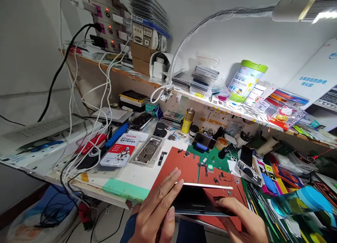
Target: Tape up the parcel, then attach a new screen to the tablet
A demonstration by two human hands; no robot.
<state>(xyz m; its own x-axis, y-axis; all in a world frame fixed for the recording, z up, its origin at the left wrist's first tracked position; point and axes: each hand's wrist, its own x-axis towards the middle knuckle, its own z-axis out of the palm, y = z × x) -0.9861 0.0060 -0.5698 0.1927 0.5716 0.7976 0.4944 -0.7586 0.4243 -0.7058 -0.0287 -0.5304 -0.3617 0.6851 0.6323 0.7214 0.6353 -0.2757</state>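
Note:
In front of me, low in the view, is a tablet (207, 186) with a thin silver edge along the top. Below that edge lies a dark glossy panel (193, 202) with a bluish lower rim; whether the two are joined I cannot make out. My left hand (159, 206) grips the left end, long fingers over the silver edge and thumb lower down. On the right end, my right hand (242, 215) is closed, its thumb on the dark panel and its fingers underneath. Beneath the tablet lies a red-brown mat (175, 166) bearing small phone parts (202, 169).
Left of the mat are an opened phone back (149, 150) and a battery box (119, 152). Tweezers and slim tools (265, 208) and a blue-lidded bottle (297, 201) lie right. A shelf (223, 108) crosses behind, under a lamp (295, 8). Loose cables (71, 166) hang left.

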